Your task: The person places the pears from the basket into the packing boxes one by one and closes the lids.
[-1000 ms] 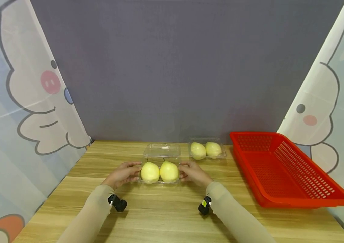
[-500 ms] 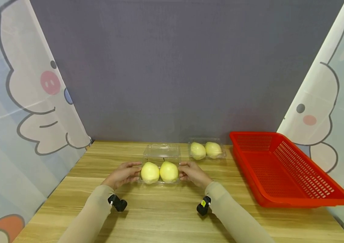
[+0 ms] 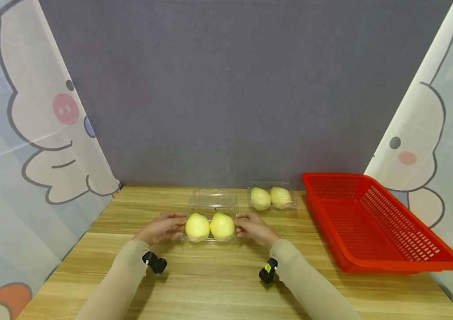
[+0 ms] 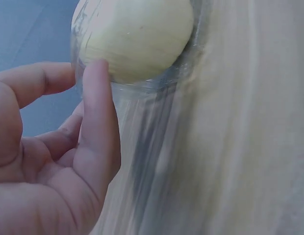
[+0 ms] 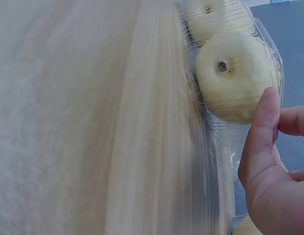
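Note:
A clear plastic clamshell box (image 3: 210,240) with its lid (image 3: 213,198) raised and tipped back sits on the table before me. Two pale yellow pears lie side by side in it, the left pear (image 3: 197,227) and the right pear (image 3: 222,226). My left hand (image 3: 165,227) holds the box's left end; in the left wrist view its thumb (image 4: 97,93) and forefinger pinch the plastic edge beside a pear. At the opposite end, my right hand (image 3: 255,228) pinches the edge the same way, its thumb (image 5: 264,117) against the plastic in the right wrist view.
Behind my right hand stands a second clear box (image 3: 294,202) with two pears inside. A large red plastic basket (image 3: 340,249) stands on the right side of the wooden table (image 3: 210,289). A grey backdrop (image 3: 226,98) rises behind the table's far edge.

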`<state>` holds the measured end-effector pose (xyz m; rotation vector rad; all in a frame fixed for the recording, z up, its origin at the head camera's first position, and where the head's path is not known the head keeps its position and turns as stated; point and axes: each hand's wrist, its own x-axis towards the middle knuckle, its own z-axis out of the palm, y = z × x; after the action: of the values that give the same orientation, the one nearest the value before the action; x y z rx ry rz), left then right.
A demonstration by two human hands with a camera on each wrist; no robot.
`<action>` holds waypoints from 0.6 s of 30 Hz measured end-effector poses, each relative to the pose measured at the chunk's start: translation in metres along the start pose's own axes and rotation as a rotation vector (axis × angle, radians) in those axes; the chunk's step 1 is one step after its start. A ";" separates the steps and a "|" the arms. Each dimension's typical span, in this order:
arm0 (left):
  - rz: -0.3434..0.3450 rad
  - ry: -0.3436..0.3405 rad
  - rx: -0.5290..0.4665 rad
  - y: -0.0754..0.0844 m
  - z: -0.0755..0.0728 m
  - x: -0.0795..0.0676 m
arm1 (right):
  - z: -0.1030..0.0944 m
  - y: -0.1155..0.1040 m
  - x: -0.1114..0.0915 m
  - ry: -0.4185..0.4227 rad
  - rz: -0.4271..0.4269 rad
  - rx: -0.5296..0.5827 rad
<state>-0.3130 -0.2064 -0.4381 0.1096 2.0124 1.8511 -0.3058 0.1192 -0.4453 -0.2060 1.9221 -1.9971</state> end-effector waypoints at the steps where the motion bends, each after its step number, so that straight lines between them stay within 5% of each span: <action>1: -0.003 0.000 0.006 0.001 -0.001 0.001 | 0.000 0.000 0.000 0.001 0.000 -0.002; 18: -0.004 0.053 0.036 0.013 -0.017 0.017 | -0.001 -0.001 -0.001 0.002 -0.001 -0.022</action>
<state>-0.3370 -0.2154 -0.4286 0.0677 2.0802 1.8346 -0.3052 0.1200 -0.4447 -0.2106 1.9464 -1.9788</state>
